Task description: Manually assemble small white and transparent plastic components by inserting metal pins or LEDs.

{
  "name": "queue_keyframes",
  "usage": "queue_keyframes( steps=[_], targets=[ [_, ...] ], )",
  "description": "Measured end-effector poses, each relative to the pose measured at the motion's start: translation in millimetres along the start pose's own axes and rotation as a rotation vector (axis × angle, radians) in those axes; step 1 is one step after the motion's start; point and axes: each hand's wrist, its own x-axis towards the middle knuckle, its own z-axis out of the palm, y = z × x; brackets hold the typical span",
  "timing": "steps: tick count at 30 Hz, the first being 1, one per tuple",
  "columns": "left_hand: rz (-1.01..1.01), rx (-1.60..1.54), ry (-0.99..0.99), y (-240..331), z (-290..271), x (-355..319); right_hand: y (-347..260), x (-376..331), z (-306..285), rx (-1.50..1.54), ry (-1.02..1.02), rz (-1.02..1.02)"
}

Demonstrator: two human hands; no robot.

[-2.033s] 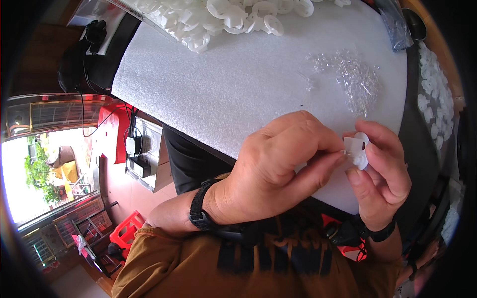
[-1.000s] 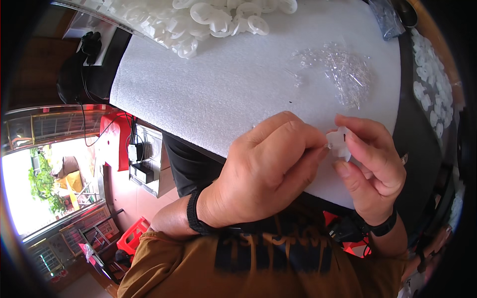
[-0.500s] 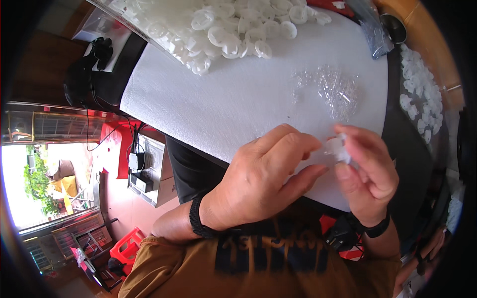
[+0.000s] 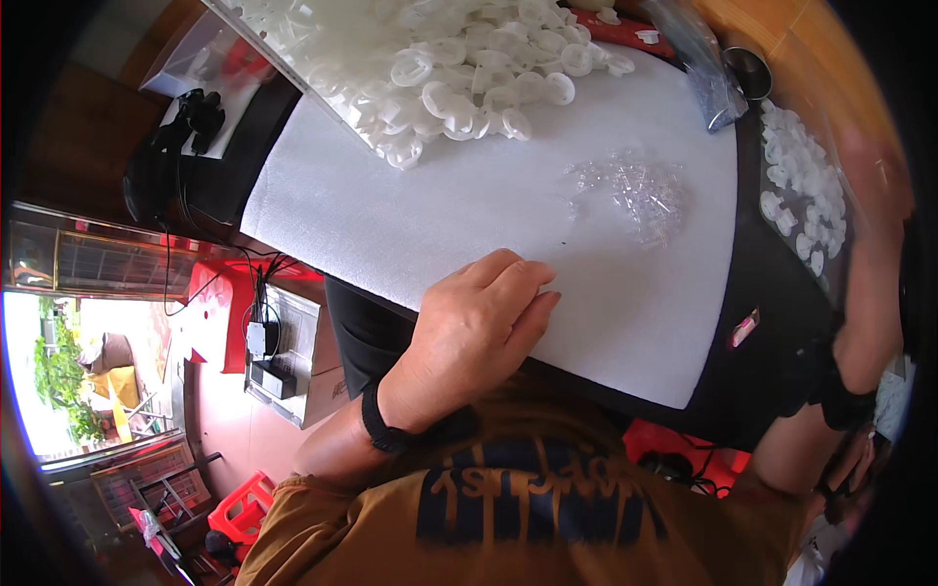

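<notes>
Item 1, far left, off the worktop: red plastic stool (image 4: 217, 311) and a grey box w/ cables (image 4: 278, 352) on the floor; black gear (image 4: 191, 117) parked at the worktop's upper-left corner, clear of the work area.

Item 2: white foam sheet (image 4: 391, 225) covering the worktop (image 4: 772, 322), prob. a soft, bright backing so small parts show and don't roll.

Item 3: left hand (image 4: 479, 327) lying palm-down on the sheet's near edge, fingers loosely together, grip holding nothing visible.

Item 4: heap of white plastic caps (image 4: 459, 68) at the far side, within reach as stock.

Item 5: small pile of clear plastic bits (image 4: 630, 195), centre-right, kept apart from the caps, nearest thing ahead of the left hand.

Item 6: clear bag of white pieces (image 4: 801, 190) at the right edge.

Item 7: right hand (image 4: 865, 283), blurred at the far right by that bag; grip cannot be made out.
</notes>
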Motion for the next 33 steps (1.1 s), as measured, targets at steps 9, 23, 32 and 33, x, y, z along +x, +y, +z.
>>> queue_keyframes(
  steps=[9, 23, 32, 33],
  targets=[
    [-0.01, 0.034, 0.024, -2.5, 0.8, -2.6, -57.8, 10.9, 165.1, 0.314, -0.494, -0.476],
    [-0.118, -0.057, -0.102, -3.6, -12.8, 6.6, -24.7, -40.8, 78.3, 1.177, -0.856, 0.258],
    [-0.199, 0.196, -0.152, -6.7, 7.4, 48.4, 32.4, -106.0, 80.1, 1.718, -0.877, 0.6],
    [-0.219, 0.214, -0.153, -5.4, 9.8, 50.7, 34.1, -105.7, 82.2, 1.727, -0.875, 0.609]
  ],
)
